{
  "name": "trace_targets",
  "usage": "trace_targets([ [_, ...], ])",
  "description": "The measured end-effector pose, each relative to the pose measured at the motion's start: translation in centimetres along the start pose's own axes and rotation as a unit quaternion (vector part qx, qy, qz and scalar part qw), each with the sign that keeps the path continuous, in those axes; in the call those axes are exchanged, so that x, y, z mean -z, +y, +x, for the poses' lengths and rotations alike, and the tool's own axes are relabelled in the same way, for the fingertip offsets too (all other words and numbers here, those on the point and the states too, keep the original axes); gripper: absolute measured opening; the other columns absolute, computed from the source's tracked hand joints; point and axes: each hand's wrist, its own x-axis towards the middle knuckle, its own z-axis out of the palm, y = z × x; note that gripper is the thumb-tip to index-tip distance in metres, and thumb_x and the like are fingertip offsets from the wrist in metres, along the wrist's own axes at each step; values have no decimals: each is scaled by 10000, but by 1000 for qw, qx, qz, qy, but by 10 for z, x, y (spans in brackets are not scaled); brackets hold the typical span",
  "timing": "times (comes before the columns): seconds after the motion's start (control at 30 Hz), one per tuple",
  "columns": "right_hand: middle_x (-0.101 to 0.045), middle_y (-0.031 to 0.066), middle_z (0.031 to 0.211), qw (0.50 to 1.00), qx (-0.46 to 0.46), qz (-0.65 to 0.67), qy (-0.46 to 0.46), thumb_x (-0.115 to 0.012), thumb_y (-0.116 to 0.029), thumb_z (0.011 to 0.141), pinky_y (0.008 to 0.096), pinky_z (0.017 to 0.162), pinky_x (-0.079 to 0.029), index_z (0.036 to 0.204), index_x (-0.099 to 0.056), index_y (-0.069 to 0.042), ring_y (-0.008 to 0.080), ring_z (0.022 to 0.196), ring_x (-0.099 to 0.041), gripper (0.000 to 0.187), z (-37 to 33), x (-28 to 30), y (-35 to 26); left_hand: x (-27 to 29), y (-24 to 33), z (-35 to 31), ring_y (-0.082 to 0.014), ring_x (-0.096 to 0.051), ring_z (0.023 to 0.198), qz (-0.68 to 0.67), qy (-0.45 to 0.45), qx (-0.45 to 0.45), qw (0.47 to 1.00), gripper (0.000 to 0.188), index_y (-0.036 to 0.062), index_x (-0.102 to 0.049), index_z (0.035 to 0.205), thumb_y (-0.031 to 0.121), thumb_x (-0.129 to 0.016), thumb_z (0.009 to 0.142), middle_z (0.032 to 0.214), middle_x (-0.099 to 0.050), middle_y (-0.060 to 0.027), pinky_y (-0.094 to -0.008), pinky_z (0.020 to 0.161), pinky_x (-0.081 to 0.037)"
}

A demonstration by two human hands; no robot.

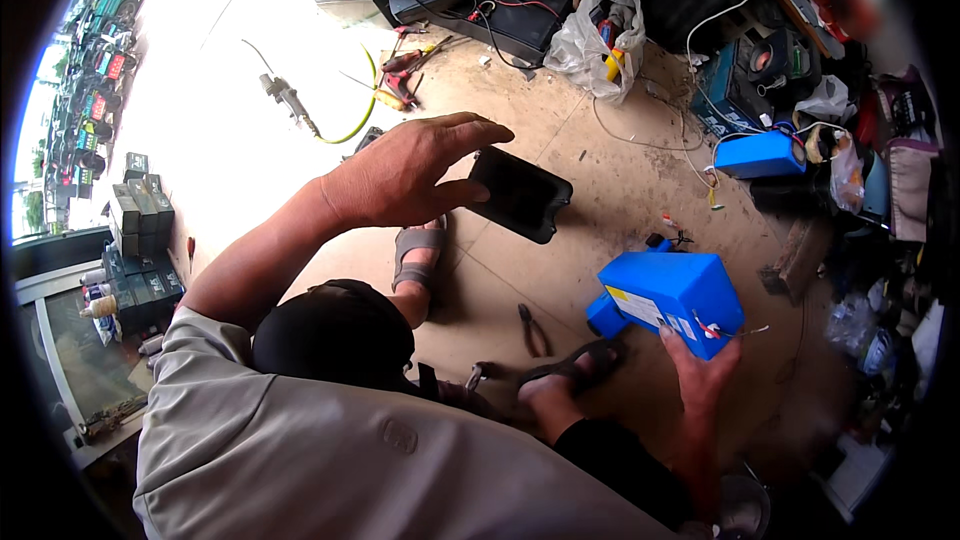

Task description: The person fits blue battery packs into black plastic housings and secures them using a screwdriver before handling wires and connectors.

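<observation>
My left hand [415, 168] is raised over the floor, its thumb and fingers closed on the edge of a black plastic case [522, 202] with a notched end. The case hangs tilted in the air. At the right, my right hand [702, 365] grips the near end of a blue-wrapped battery pack [665, 285]. Thin red and white wires poke out by the fingers, and a pale label with a yellow strip covers one side. Partly hidden behind the pack is another blue piece [604, 317]. Pliers [533, 330] lie on the floor between my feet.
Red-handled tools [400, 75] and a yellow-green cable [352, 130] lie on the far floor. A plastic bag [600, 45] holding tools stands beyond the case. Another blue pack [760, 154] rests among clutter at the right. Stacked boxes [140, 210] stand at the left.
</observation>
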Motion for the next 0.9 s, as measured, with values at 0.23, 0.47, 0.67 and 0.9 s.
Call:
trace_targets([
  [0.23, -658, 167, 1303, 947, 129, -294, 10, -936, -100, 797, 429, 997, -584, 1491, -493, 42, 277, 1171, -675, 836, -38, 50, -126, -36, -45, -28, -378, -561, 1426, -118, 96, 32, 988, 769, 85, -467, 1605, 108, -801, 913, 1598, -519, -173, -470, 1166, -511],
  [0.47, -655, 169, 1352, 912, 207, -351, -41, -915, -109, 815, 444, 1029, -569, 1530, -489, 30, 275, 1189, -672, 843, -23, 16, -184, -29, -57, -34, -386, -512, 1477, -164, 141, -35, 976, 913, 97, -420, 1641, 164, -880, 855, 1641, -475, -180, -474, 1193, -479],
  [0.67, -716, 124, 1218, 975, 174, -75, -112, -952, -178, 858, 360, 901, -609, 1343, -623, 15, 212, 1058, -710, 617, 14, -101, -217, -42, -82, -44, -398, -467, 1512, -183, 120, -21, 976, 1055, 116, -321, 1687, 202, -914, 818, 1687, -407, -182, -480, 1241, -426],
  [0.9, -697, 147, 1239, 987, 104, -41, -112, -975, -53, 794, 366, 905, -636, 1424, -514, -1, 221, 1054, -729, 782, 24, -144, -213, -48, -96, -40, -435, -425, 1535, -201, 85, -11, 976, 1115, 103, -294, 1698, 201, -924, 783, 1703, -367, -221, -493, 1276, -373],
])
